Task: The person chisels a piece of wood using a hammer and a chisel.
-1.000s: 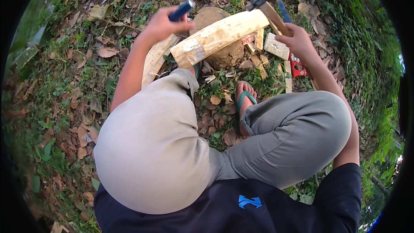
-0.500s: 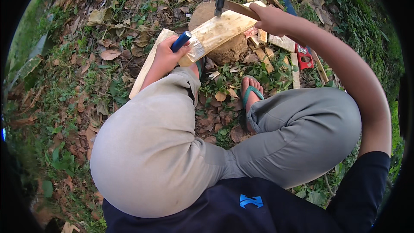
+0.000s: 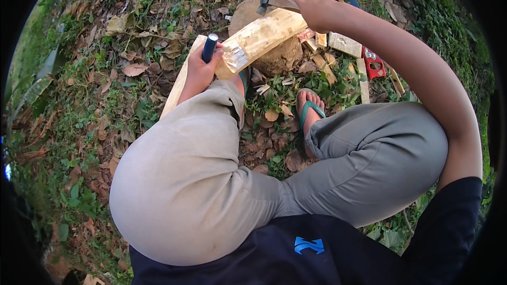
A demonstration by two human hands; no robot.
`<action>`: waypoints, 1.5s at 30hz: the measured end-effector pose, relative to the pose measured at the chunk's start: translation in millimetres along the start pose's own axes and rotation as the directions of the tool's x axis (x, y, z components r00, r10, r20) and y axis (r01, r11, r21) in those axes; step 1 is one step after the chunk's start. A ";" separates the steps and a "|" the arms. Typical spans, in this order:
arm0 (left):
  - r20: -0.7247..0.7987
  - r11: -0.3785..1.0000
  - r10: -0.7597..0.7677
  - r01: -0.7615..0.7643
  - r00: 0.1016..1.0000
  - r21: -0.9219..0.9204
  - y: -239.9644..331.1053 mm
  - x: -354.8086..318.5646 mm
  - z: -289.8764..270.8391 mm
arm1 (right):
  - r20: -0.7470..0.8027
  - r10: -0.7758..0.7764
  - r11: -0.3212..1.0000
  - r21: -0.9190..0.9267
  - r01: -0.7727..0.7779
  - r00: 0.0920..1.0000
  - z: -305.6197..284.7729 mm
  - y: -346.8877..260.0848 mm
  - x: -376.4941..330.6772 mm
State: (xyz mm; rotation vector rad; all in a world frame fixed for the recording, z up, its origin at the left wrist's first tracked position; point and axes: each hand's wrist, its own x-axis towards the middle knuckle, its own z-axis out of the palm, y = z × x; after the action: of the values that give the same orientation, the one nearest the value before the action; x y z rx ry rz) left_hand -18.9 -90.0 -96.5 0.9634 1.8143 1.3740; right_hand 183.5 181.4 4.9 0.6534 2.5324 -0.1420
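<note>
My left hand (image 3: 198, 68) is closed round the blue handle of a chisel (image 3: 209, 47), which stands nearly upright with its metal-capped end up; the blade is hidden. Beside that hand lies the near end of a pale wooden plank (image 3: 266, 34), with a whitish cut patch on its face. A round log stump (image 3: 280, 59) supports the plank. Over the plank's far part, my right hand (image 3: 317, 13) grips the wooden handle of a hammer (image 3: 280, 3), its dark head pointing left, apart from the chisel.
Another pale board (image 3: 179, 82) lies beneath my left forearm. A saw with a red handle (image 3: 374, 64) rests at the right, near offcuts (image 3: 344, 45) and wood strips. My sandalled foot (image 3: 309, 106) stands close to the stump. Dry leaves and grass cover the ground.
My left hand and the chisel have shifted slightly left, and the handle stands more upright. The hammer has moved a little left and up, with my right hand shifting likewise.
</note>
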 end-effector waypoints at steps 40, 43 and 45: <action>-0.327 0.974 -0.120 0.175 0.937 0.144 -24.5 -2.6 -98.8 | -0.005 0.036 0.997 0.072 -0.036 0.999 -11.1 -20.8 -5.0; -0.364 0.959 -0.165 0.235 0.917 0.157 -16.9 1.6 -97.3 | 0.032 0.048 0.998 0.034 -0.049 0.998 -8.9 -17.5 -2.4; -0.262 0.969 -0.197 0.228 0.945 0.093 -30.9 -2.6 -98.6 | 0.023 0.025 1.000 -0.001 -0.025 0.999 -8.4 -17.8 1.3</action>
State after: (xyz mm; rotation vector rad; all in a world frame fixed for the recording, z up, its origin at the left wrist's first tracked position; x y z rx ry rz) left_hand -105.7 -145.7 -103.3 0.6499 2.1441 1.3089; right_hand 170.3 168.2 11.0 0.6792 2.5008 -0.1396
